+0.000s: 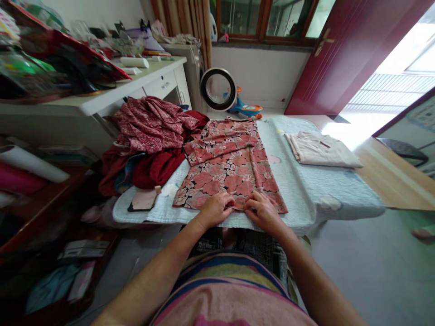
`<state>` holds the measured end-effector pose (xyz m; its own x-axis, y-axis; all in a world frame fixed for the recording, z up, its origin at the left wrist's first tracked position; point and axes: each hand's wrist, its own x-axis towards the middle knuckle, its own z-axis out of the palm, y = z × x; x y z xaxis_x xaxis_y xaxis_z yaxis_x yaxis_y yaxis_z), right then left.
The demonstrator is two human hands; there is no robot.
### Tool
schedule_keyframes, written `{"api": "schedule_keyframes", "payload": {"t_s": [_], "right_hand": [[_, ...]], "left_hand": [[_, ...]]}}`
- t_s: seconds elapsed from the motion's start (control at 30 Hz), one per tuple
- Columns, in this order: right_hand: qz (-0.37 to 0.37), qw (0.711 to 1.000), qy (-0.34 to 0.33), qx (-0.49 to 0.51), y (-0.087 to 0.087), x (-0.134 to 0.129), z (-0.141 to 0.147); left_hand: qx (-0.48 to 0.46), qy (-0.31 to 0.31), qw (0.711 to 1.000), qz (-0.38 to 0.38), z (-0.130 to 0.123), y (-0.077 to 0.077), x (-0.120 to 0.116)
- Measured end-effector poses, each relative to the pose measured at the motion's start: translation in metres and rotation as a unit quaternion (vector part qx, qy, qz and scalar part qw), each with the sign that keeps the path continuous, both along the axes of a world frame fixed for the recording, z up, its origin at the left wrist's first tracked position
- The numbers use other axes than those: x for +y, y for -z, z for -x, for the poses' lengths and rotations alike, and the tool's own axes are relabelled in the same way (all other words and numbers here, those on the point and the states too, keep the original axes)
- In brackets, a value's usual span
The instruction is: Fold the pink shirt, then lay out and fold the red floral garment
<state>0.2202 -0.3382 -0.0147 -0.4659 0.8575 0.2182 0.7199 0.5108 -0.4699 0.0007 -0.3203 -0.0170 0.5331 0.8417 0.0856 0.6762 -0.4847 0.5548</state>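
A floral-print shirt in coral, black and beige lies spread on a pale blue quilted cloth, its hem toward me. My left hand pinches the near hem just left of its middle. A short way to the right, my right hand has its fingers closed on the same hem. The shirt's left sleeve side lies folded over in creases. Beyond my right hand, a folded cream garment rests on the pale blue quilted cloth.
Crumpled red patterned clothes are heaped at the left, beside a phone-like flat item. A cluttered white desk stands behind them. At the back are a front-loading washer with its round door open and a red door.
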Motion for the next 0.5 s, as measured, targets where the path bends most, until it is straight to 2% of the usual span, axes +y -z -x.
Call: {"api": "schedule_keyframes", "payload": {"t_s": [0.13,0.27,0.37,0.5], "right_hand": [[0.017,1.000,0.002,-0.009,-0.002,0.001,0.000],[0.042,0.998,0.014,-0.049,-0.009,-0.001,0.003],[0.061,0.996,0.012,-0.064,-0.018,-0.005,0.002],[0.103,0.994,-0.041,-0.010,-0.029,-0.005,-0.009]], "left_hand": [[0.009,0.009,1.000,-0.012,0.000,0.001,-0.001],[0.021,0.015,1.000,-0.018,0.009,-0.005,-0.004],[0.046,-0.006,0.999,-0.010,0.030,-0.013,-0.004],[0.073,-0.072,0.995,-0.002,0.070,-0.020,0.002]]}}
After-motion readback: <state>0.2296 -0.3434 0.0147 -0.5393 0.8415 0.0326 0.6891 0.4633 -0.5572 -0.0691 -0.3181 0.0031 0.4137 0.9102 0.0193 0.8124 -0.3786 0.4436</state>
